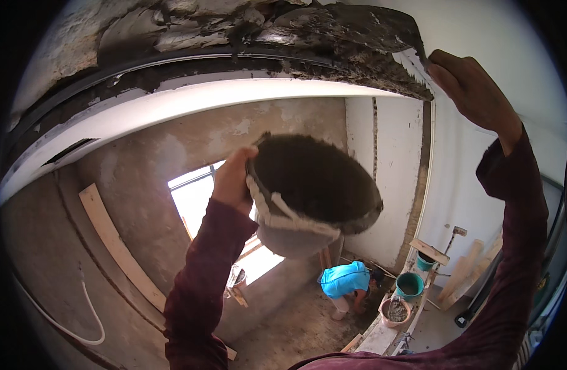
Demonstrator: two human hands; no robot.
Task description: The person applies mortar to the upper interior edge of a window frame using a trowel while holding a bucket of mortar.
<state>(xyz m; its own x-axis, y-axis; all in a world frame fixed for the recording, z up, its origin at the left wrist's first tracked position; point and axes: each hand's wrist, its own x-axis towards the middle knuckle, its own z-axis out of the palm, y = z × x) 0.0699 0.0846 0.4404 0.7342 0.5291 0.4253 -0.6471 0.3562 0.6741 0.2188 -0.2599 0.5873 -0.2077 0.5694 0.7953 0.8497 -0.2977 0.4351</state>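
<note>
My left hand [234, 180] grips the rim of a bucket [293, 239], raised in mid-air and tilted. Dark wet mortar [314, 179] fills it, and pale dried mortar crusts its outer wall. High at the right, my right hand [477, 91] is closed at the end of a beam-like ledge coated with rough, dark wet mortar [333, 31]. Its fingers meet a thin dark edge there; what they hold is too hidden to name.
Below, a person in a blue shirt [346, 280] bends over near the floor. A plank [382, 338] carries a pinkish bucket [395, 313] and a green bucket [410, 285]. Boards [474, 274] lean at the right wall; a long board [120, 246] stands against the left wall, near a window [194, 197].
</note>
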